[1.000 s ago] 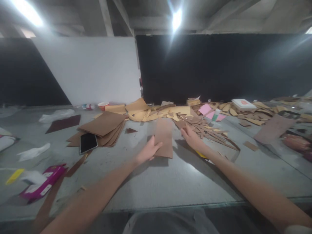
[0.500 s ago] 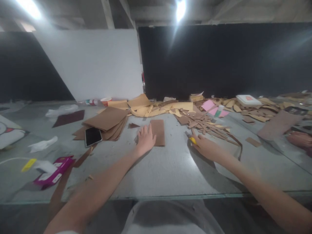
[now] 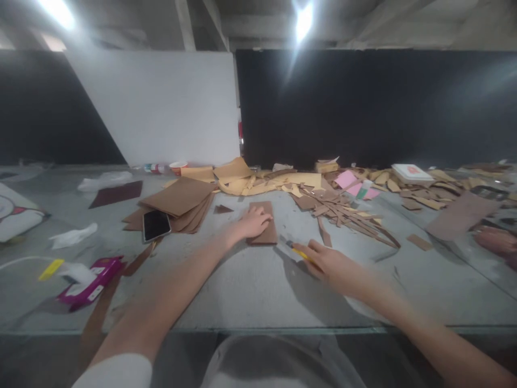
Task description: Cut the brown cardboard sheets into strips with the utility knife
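An unclenched left hand presses a brown rectangular card-like sheet, apparently steadying it; the right hand grasps a yellow knife-like tool pointed its way.

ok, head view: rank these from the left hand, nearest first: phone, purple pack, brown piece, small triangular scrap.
1. Brown piece: right under the left hand.
2. Small triangular scrap: just to its left.
3. Phone: further left, by the brown stack.
4. Purple pack: farthest left of these.
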Available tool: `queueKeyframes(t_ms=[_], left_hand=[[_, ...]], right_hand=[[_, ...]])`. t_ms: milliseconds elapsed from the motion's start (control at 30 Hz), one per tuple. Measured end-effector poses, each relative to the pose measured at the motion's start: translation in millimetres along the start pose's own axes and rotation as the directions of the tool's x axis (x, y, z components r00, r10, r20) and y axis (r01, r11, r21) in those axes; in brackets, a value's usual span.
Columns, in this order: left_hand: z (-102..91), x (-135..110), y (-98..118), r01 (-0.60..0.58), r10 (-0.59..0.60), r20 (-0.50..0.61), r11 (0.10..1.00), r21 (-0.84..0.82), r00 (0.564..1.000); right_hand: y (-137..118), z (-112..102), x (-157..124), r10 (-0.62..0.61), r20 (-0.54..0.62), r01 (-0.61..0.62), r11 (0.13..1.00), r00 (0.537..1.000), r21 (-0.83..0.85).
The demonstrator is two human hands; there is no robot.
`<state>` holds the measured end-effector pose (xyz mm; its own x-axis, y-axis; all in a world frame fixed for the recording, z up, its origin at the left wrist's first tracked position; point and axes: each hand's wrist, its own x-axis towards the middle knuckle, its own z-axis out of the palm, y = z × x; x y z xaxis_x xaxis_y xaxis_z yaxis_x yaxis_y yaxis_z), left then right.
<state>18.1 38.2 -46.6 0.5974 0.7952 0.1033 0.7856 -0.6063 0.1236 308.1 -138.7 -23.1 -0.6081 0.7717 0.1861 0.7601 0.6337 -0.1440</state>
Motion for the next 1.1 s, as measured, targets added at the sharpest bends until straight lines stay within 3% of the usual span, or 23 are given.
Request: queueKeyframes(t_ms=[200,367,533,700,900,1000,1100], left_hand=[[0.0,11.7,5.6,-0.006,0.008,-0.020,0.998,0.060,1.000],[18.1,12.6,18.8,0.028,-0.022,-0.115,0.999,0.045,0.993],[38.1,10.1,17.3,-0.056,0.040,-0.171,0.994,-0.090,0.985],[41.5,17.5,8.7,-0.044,0.020,-0.141,0.984,-0.174,0.990],[28.6,20.7,0.9,-0.033,0.016,-0.067,0.965,-0.259,0.998],[23.7,17.8,-3.0,-0.038,0.027,-0.049,0.967,-0.253,0.998],[23.6,16.5,-5.8,-0.070,0.060,-0.053,0.973,-0.220,0.997]], right_hand=[[-30.2,13.4,-16.1,-0.047,0.030,0.046,0.999,0.998,0.019],[-29.5,28.3,-7.5,-0.040,0.008,0.040,0.999,0.999,-0.030],[-26.3,31.8,3.7,-0.003,0.001,0.003,0.997,1.000,-0.077],[-31.4,26.7,7.2,0.022,0.028,-0.020,0.997,0.999,-0.075],[-31.4,19.7,5.8,0.031,0.036,-0.029,0.998,0.999,-0.049],[-18.0,4.9,-1.1,0.046,0.067,-0.043,0.998,0.997,-0.050],[7.3,-14.0,-10.6,0.095,0.044,-0.087,0.984,0.995,-0.157]])
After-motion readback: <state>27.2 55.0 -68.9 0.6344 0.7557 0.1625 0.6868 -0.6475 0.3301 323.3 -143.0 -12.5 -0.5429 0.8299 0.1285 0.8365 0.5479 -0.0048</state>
